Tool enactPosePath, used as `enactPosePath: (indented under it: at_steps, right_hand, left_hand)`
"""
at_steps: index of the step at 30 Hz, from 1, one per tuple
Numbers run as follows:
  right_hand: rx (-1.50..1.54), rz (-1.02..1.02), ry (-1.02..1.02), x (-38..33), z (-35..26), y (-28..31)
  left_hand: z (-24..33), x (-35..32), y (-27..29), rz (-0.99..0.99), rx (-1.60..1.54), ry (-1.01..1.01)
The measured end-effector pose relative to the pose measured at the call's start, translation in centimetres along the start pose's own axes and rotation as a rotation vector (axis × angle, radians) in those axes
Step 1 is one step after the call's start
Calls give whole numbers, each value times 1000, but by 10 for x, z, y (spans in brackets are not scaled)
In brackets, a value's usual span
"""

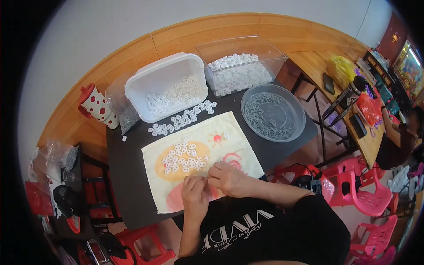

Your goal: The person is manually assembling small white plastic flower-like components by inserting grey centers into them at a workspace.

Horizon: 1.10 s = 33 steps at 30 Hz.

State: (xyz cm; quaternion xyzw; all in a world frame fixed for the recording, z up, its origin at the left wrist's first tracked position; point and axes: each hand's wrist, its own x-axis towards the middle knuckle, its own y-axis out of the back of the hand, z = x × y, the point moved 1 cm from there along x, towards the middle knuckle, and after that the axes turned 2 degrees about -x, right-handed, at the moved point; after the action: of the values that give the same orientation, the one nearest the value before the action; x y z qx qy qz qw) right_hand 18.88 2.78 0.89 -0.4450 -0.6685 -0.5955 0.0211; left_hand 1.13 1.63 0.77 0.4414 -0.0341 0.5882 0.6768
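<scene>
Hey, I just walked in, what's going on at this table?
A person in a black shirt has their left hand and right hand together over the near part of a pale cloth; whatever is between the fingertips is too hidden to make out. Loose white oval pieces lie on the cloth, with more beyond it on the dark table. Behind, a white tub and a clear box hold similar pieces; a round tray to the right holds small grey parts.
</scene>
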Motion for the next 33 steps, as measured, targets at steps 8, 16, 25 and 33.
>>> enactPosePath:
  at_steps: [8,16,25,33]
  right_hand:
    - [-234,214,-29,15,63,55]
    - [-496,520,-315,106,171,193]
    - [-38,-183,-137,72,84,25]
    - [-176,-200,-202,82,86,-12]
  left_hand:
    - [-2,-8,-1,55,-210,171]
    - [0,-2,7,59,-191,87]
    - [-4,-6,7,35,-182,63]
    - [1,-2,6,28,-189,33]
